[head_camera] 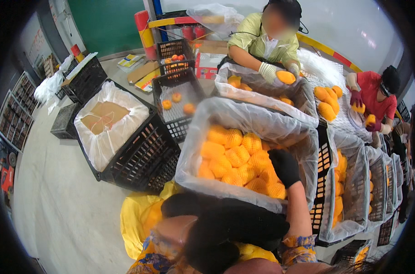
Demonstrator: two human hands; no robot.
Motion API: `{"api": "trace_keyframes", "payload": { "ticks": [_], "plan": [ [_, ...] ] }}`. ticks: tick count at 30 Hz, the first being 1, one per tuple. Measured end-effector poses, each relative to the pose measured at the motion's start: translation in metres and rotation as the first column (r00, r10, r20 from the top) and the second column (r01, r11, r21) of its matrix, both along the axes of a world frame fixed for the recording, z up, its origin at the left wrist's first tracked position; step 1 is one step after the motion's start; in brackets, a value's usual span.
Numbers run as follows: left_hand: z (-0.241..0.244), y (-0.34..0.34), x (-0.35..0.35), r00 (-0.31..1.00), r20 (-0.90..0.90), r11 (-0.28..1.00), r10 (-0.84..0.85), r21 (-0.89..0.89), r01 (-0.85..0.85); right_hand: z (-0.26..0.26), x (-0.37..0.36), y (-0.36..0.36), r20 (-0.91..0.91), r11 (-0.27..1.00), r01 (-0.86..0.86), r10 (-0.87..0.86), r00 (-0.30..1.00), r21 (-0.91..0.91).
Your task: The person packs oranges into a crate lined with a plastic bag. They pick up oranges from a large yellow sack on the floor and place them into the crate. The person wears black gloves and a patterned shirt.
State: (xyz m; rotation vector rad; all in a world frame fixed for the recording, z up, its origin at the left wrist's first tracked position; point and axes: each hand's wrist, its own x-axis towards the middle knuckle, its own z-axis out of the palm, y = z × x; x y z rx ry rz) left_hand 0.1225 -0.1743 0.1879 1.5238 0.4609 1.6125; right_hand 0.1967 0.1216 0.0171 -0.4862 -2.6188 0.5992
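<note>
Before me stands a plastic crate lined with translucent sheeting (pixel 193 161). On its left side it holds several fruits in orange foam nets (pixel 237 156). My right hand (pixel 285 167), in a black glove, reaches into this crate at the right edge of the fruit. Its fingertips point down and are partly hidden, so a grip does not show. Low in the view, my left hand (pixel 181 204), also black-gloved, is beside a yellow bag (pixel 133 222) with orange foam nets (pixel 154 214) in it. Dark cloth (pixel 234 229) in front hides part of that hand.
Across from me, a co-worker (pixel 262 37) holds a netted fruit (pixel 285 77) over another lined crate (pixel 224 84). Another person (pixel 373 89) works at right. Black crates (pixel 135 161) stand left, one holding loose fruits (pixel 176 97). More lined crates (pixel 351 178) line the right.
</note>
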Motion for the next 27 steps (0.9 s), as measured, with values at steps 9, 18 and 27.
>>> {"api": "trace_keyframes", "payload": {
  "ticks": [9,18,27],
  "plan": [
    [-0.005,0.009,-0.015,0.999,0.029,1.000,0.019,-0.017,-0.018,0.019,-0.007,-0.017,0.008,0.996,-0.073,0.072,0.997,0.048],
    [-0.009,0.007,-0.022,0.997,0.053,0.999,0.051,-0.020,-0.050,0.012,-0.015,-0.015,-0.011,0.993,-0.098,0.099,0.995,0.063],
    [-0.003,0.004,-0.030,0.989,0.084,0.992,0.122,-0.021,-0.121,0.016,-0.017,-0.016,-0.010,0.990,-0.132,0.132,0.991,0.056]
  ]
}}
